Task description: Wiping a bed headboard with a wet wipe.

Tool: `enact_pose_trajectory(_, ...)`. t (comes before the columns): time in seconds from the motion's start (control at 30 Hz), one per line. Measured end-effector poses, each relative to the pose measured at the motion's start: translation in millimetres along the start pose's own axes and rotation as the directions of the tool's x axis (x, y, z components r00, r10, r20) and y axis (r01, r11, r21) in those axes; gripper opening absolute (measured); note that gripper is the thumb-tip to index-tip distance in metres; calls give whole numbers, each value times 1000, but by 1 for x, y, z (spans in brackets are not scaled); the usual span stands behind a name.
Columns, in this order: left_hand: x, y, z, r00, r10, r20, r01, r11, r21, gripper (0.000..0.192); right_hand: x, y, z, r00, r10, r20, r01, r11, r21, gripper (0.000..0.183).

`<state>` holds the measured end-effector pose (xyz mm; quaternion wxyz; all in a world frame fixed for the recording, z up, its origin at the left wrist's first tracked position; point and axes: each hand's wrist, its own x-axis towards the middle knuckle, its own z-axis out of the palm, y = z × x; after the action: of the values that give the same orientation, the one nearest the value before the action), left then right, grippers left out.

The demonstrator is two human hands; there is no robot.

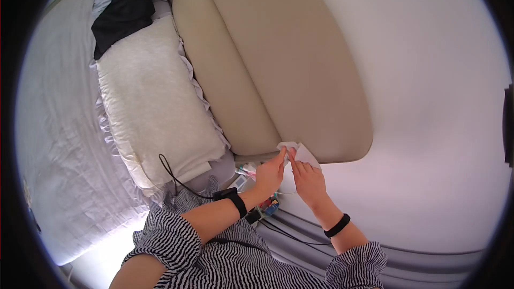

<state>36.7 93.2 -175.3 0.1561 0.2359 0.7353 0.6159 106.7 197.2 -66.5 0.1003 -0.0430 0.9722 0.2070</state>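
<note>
A thin white cloth or tissue [308, 156] is bunched against the near end of a beige padded headboard [297, 68], where its long seam meets the edge. My left hand [270, 174] grips the bunched side of it, index finger extended towards the seam. From the other side, my right hand [309, 178] holds the same white piece, its fingers bent over it and part of it spreading out beyond them. The fingertips of both hands nearly meet, and the folds between them are partly hidden. Black bands circle both wrists.
Left of the headboard lies a bed [60, 120] with a cream pillow [152, 100] and black cloth [122, 18]. Below my hands are a white device [240, 182] and a container of small items [270, 205]. A black cable [180, 182] runs from my left wrist. Grey curtain [297, 241] hangs behind.
</note>
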Motion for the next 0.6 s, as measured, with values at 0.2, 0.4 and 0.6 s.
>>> enact_pose_trajectory(0.2, 12, 19, -12, 988, 103, -111, -116, 986, -123, 54, -17, 7, -9, 968, 223, -118, -230, 972, -49, 65)
enact_pose_trajectory(0.4, 59, 35, -37, 929, 299, -218, -304, 953, 12, 61, 40, 15, -39, 930, 275, -244, -289, 957, -21, 64)
enact_pose_trajectory(0.6, 92, 25, -38, 911, 286, -298, -287, 957, 40, 63, 118, 11, -21, 922, 198, -334, -254, 958, -134, 61)
